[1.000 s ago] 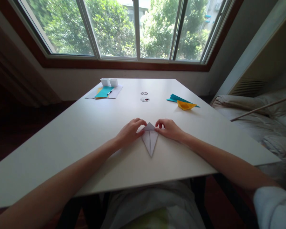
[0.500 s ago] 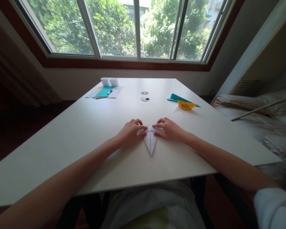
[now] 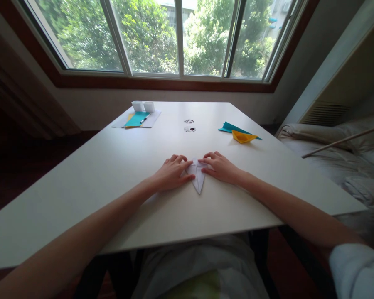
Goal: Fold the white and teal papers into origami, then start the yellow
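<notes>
Frame centre: folded white paper (image 3: 198,179) lies flat on white surface (image 3: 112,166), point aimed at lower edge of frame. Left hand (image 3: 172,172) presses paper's left side, fingers loosely curled, tips on paper. Right hand (image 3: 220,167) presses right side, fingers likewise curled, tips on paper; neither hand pinches or lifts it. Upper right of surface: yellow fold (image 3: 242,136) resting against teal fold (image 3: 229,127). Upper left: teal sheet (image 3: 136,119) on paper stack, two white cups (image 3: 142,106) just behind. Window (image 3: 177,37) across top.
</notes>
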A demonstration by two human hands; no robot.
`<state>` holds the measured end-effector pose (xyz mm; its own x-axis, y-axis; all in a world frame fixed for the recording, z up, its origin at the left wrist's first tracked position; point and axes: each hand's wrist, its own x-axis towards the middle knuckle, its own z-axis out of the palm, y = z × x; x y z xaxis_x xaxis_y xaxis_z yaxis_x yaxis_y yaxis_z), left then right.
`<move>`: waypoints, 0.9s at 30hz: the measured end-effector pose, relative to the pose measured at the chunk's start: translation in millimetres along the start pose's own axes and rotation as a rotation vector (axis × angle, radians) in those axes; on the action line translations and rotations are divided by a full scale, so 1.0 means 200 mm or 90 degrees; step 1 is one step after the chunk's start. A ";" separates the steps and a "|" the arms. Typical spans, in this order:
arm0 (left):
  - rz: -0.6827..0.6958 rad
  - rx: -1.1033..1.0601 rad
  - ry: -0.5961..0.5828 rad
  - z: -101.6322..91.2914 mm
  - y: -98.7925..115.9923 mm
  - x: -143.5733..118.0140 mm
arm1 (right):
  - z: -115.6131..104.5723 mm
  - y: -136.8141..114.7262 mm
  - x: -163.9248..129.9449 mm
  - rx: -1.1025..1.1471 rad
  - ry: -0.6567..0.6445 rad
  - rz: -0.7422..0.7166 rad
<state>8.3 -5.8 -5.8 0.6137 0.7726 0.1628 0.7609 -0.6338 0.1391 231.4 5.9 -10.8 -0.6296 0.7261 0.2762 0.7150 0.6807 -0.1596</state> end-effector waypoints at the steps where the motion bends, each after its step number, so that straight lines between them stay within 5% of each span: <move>1: 0.004 -0.005 0.014 0.01 0.00 0.00 | 0.00 0.00 0.00 0.015 0.007 -0.015; 9: 0.108 -0.091 0.110 -0.01 -0.05 0.02 | -0.03 0.00 0.00 0.170 0.022 -0.044; 27: 0.137 -0.219 0.035 -0.04 -0.15 0.01 | -0.10 0.07 -0.04 0.237 -0.077 -0.065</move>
<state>-15.0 15.0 -2.2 0.7321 0.6231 0.2751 0.4956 -0.7644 0.4125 251.6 7.8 4.7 -0.7388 0.6441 0.1985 0.5022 0.7225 -0.4752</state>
